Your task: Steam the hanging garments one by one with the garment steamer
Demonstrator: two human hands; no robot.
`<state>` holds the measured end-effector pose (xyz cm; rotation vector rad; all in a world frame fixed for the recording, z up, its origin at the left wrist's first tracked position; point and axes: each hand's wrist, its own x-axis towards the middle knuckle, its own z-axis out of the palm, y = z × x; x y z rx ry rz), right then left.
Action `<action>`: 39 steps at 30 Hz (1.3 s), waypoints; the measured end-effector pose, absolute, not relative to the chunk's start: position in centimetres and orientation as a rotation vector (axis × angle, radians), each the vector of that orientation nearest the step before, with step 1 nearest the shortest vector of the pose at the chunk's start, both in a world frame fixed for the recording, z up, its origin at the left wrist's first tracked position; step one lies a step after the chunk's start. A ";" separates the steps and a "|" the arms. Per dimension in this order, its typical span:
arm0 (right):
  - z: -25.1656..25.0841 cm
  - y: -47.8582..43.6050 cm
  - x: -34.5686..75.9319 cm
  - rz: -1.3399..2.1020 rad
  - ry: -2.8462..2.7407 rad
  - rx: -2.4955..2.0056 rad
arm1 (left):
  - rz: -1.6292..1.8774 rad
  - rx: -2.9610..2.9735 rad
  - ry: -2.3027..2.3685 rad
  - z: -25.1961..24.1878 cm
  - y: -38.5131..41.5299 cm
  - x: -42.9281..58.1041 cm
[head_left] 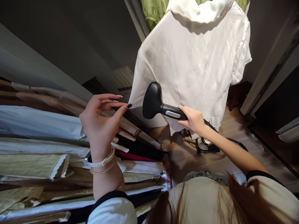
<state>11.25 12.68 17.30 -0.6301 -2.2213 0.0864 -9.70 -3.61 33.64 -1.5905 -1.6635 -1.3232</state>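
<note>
A white short-sleeved blouse (196, 62) with a trimmed collar hangs in front of me. Its left sleeve is drawn out to the side, and my left hand (104, 115) pinches the sleeve's edge between thumb and finger. In my right hand (192, 119) is the handle of a black garment steamer head (153, 101). The steamer head lies against or just in front of the stretched sleeve; I cannot tell if it touches. A black hose runs from the handle behind my right forearm. The steamer's face is hidden from view.
Several hanging garments (42, 149) crowd the left side, close to my left arm. A green garment (154, 12) hangs behind the blouse. On the wooden floor (245, 133) stands the dark steamer base (206, 146), with its hose and a thin cord nearby. Pale poles stand at the back.
</note>
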 end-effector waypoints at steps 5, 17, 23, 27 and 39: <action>17.5 13.0 11.6 0.083 -2.295 -0.571 | -1.323 -1.589 -1.663 33.6 -3.5 -9.9; 18.2 13.8 11.6 -0.055 -2.291 -0.600 | -1.322 -1.610 -1.671 33.6 -3.0 -10.1; 20.1 14.7 12.6 -0.141 -2.356 -0.543 | -1.317 -1.615 -1.669 33.6 -2.9 -10.4; 21.6 15.6 13.6 -0.241 -2.329 -0.573 | -1.310 -1.619 -1.659 33.8 -3.1 -10.1; 23.3 16.1 15.3 -0.421 -2.483 -0.499 | -1.288 -1.600 -1.697 33.9 -3.2 -9.4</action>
